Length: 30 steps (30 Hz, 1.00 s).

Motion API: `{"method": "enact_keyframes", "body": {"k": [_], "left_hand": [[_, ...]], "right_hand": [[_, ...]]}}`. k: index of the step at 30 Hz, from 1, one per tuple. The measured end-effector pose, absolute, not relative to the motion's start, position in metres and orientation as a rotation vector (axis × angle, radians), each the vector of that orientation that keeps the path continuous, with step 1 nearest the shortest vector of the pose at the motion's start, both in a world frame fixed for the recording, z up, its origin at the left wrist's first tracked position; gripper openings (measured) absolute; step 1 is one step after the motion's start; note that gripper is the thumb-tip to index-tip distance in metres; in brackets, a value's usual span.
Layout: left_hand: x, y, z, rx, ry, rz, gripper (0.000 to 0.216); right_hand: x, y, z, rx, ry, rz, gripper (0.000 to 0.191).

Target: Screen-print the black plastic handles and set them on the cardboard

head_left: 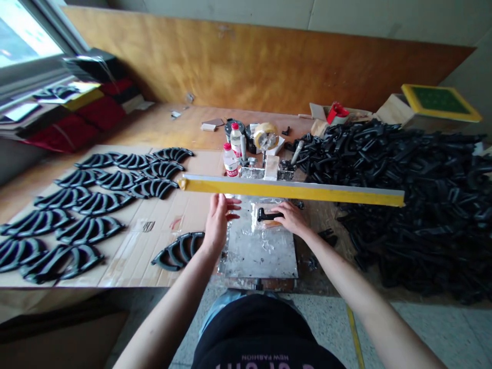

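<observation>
right fingers (283, 207) hold a black part (263, 214)

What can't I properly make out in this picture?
All in the head view:
Black piece on the metal plate: its right end is hidden by the right grip.
Front bottle: small label print, too small and blurred.
Black shirt: larger lettering, cut off by the bottom edge.
Heap of black parts: overlap hides their number.

Black part (265, 215) partly behind right hand (292, 218)
</observation>
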<state>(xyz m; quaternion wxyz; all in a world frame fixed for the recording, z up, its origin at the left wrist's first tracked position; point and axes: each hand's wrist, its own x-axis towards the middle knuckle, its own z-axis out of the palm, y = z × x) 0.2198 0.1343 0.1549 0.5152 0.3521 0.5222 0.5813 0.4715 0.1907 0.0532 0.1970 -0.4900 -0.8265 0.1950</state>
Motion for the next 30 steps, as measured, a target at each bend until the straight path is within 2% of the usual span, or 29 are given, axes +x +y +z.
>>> {"method": "enact_keyframes", "body": {"k": [2, 4, 6, 11, 17, 25, 30], "left_hand": [[0.228, 0.108, 0.133, 0.826, 1.27, 1.099, 0.055], [0.236, 0.082, 0.113, 0.788, 1.251, 0.84, 0.06], [0.241, 0.061, 0.098, 0.744, 1.224, 0.749, 0.064], [0.229, 0.035, 0.081, 0.682, 1.231, 0.778, 0.067], [0.216, 0.024, 0.069, 0.631, 1.256, 0.786, 0.062], [0.233, 0.031, 0.072, 0.673, 1.182, 0.723, 0.063], [0.226, 0.039, 0.086, 0.561, 1.299, 1.002, 0.062]], "right_hand": [[0.46, 0.185, 0.059, -1.375, -2.404, 0.501, 0.012], [0.453, 0.182, 0.063, -1.359, -2.464, 0.476, 0.015], [0.448, 0.18, 0.061, -1.335, -2.504, 0.404, 0.013], [0.453, 0.181, 0.04, -1.323, -2.433, 0.239, 0.014], [0.458, 0.18, 0.032, -1.267, -2.464, 0.232, 0.014], [0.432, 0.159, 0.074, -1.341, -2.501, 0.136, 0.015], [0.353, 0.106, 0.098, -1.061, -2.558, 0.191, 0.022]]}}
